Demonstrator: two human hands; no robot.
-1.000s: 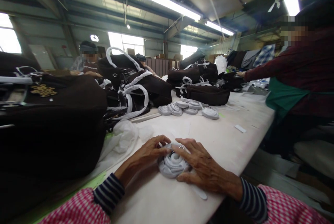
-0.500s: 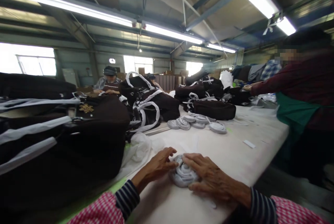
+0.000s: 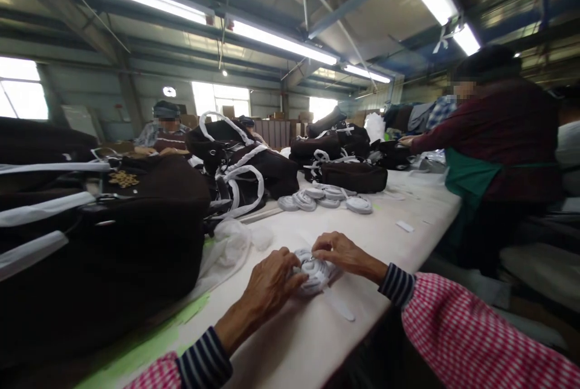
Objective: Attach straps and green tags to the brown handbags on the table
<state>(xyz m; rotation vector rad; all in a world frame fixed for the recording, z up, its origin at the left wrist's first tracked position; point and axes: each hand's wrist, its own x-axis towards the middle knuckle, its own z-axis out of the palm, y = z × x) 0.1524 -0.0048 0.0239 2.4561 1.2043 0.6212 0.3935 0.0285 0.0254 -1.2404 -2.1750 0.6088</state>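
Note:
A coiled roll of white webbing strap [image 3: 312, 274] lies on the white table [image 3: 408, 250] near its front edge. My left hand [image 3: 270, 286] is curled around the roll's left side, fingers closed on it. My right hand [image 3: 339, 253] grips the roll's top right with bent fingers. A loose white strap end [image 3: 341, 310] trails from the roll toward me.
A big dark brown bag [image 3: 113, 238] with white straps stands at my left, crumpled white plastic [image 3: 229, 244] beside it. Several coiled straps [image 3: 326, 199] and more dark bags [image 3: 344, 162] lie farther along. A person in a green apron [image 3: 493, 147] stands at the right; another sits far back.
My right hand lifted off the table and moved to the roll's far side. My left hand slid closer around the roll. The view swung slightly left.

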